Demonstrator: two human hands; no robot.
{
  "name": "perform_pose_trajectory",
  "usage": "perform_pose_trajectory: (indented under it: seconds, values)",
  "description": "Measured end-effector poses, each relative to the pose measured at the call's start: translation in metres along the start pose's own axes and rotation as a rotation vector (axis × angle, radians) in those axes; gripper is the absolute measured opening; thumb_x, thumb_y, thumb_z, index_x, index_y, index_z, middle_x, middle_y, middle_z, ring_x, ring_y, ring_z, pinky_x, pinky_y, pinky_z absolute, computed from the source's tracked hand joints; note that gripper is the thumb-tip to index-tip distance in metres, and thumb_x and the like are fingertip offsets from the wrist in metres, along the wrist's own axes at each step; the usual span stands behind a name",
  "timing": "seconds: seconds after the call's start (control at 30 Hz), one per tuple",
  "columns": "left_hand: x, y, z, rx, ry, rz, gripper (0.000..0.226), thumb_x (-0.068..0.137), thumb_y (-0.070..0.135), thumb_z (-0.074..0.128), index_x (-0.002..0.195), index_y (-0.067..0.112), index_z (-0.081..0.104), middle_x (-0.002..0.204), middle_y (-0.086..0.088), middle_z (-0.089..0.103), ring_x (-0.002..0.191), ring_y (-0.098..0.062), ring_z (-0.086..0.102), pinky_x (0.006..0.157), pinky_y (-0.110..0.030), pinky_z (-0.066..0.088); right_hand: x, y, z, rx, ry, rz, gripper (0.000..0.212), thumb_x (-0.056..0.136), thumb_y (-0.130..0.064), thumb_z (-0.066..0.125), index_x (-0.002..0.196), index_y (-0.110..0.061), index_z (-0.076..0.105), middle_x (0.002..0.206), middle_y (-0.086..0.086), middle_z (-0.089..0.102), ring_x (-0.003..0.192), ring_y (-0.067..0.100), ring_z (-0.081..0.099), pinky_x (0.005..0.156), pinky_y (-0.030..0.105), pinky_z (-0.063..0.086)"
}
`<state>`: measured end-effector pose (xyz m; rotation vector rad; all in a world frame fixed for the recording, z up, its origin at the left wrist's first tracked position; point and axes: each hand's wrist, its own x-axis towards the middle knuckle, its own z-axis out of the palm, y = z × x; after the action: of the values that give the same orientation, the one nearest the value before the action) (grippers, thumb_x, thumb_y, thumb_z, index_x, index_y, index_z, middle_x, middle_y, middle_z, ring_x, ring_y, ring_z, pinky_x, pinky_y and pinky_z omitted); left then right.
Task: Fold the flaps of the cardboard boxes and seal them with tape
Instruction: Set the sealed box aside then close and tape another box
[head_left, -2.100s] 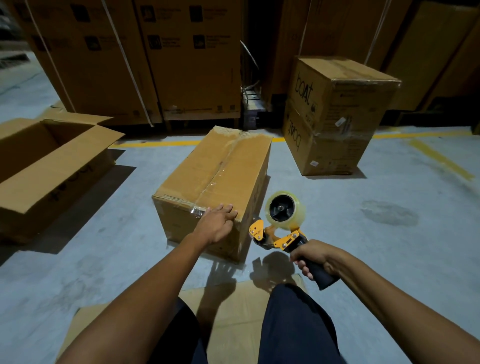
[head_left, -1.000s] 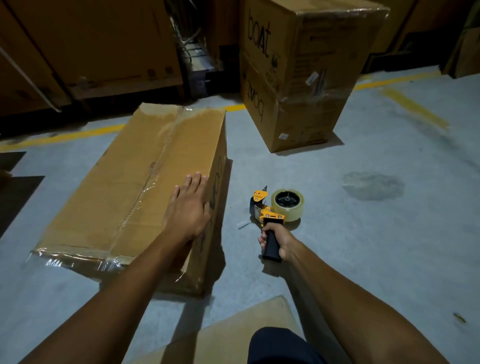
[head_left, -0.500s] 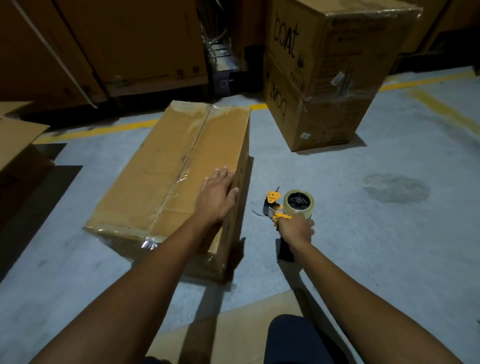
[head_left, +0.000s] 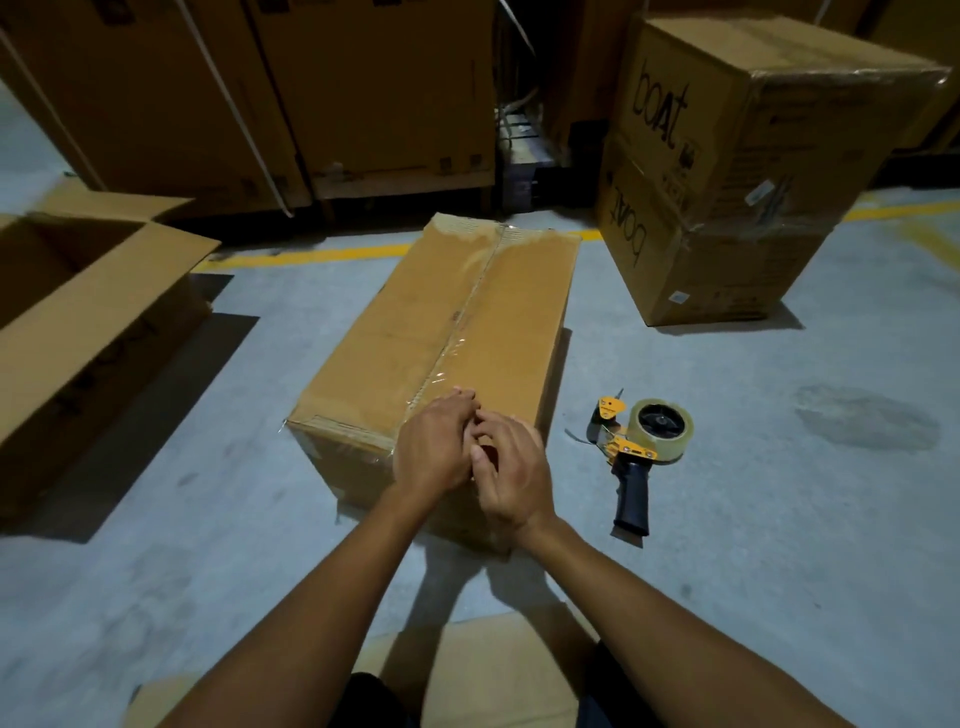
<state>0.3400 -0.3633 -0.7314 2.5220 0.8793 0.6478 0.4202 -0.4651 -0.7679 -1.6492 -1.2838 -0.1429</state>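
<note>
Tape (head_left: 466, 318), glossy and wrinkled, seams the rectangular brown cardboard box (head_left: 387, 364).

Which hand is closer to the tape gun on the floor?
Right. The right hand is over the near corner of the taped box, beside the tape gun but not touching it. The left hand lies farther left.

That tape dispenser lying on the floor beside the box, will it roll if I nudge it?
Probably not: the tape dispenser lies on its side, its roll flat against the floor. It looks rigid, and likely nose-heavy toward the thick roll if lifted by the handle.
</note>
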Motion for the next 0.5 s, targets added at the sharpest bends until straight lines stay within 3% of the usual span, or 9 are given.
perform_pose_trajectory:
  seconds: [0.07, 0.13, 0.3, 0.5]
  values:
    - [-0.003, 0.002, 0.002, 0.038, 0.107, 0.016, 0.017, 0.086, 0.025, 0.057, 0.093, 0.019, 0.070, 0.093, 0.000, 0.073, 0.087, -0.024, 0.069, 0.064, -0.035, 0.055, 0.000, 0.007, 0.000, -0.008, 0.009, -0.092, 0.030, 0.100, -0.035, 0.046, 0.113, -0.011, 0.058, 0.112, 0.013, 0.070, 0.107, 0.027, 0.064, 0.095, 0.047, 0.047]
    - [-0.008, -0.002, 0.006, 0.045, 0.186, 0.069, 0.013, 0.084, 0.025, 0.055, 0.087, 0.019, 0.067, 0.080, 0.002, 0.069, 0.070, -0.020, 0.064, 0.051, -0.035, 0.050, -0.003, 0.016, 0.001, -0.011, -0.013, -0.172, 0.036, 0.104, -0.044, 0.040, 0.115, -0.013, 0.055, 0.117, 0.014, 0.069, 0.113, 0.028, 0.064, 0.097, 0.047, 0.047]
    - [-0.020, -0.016, 0.021, 0.072, 0.287, 0.160, 0.032, 0.089, 0.024, 0.044, 0.098, 0.013, 0.072, 0.102, -0.001, 0.075, 0.096, -0.018, 0.070, 0.071, -0.032, 0.052, -0.003, 0.035, -0.003, -0.084, -0.146, -0.396, 0.040, 0.104, -0.051, 0.038, 0.115, -0.014, 0.051, 0.125, 0.020, 0.067, 0.126, 0.033, 0.060, 0.103, 0.046, 0.043]
    - [-0.020, -0.016, 0.022, 0.127, 0.373, 0.146, 0.035, 0.096, 0.029, 0.037, 0.096, 0.013, 0.068, 0.098, -0.002, 0.071, 0.090, -0.022, 0.064, 0.079, -0.035, 0.040, 0.002, 0.035, -0.015, -0.074, -0.372, -0.404, 0.035, 0.107, -0.044, 0.035, 0.123, -0.014, 0.044, 0.139, 0.021, 0.057, 0.139, 0.033, 0.046, 0.115, 0.045, 0.030]
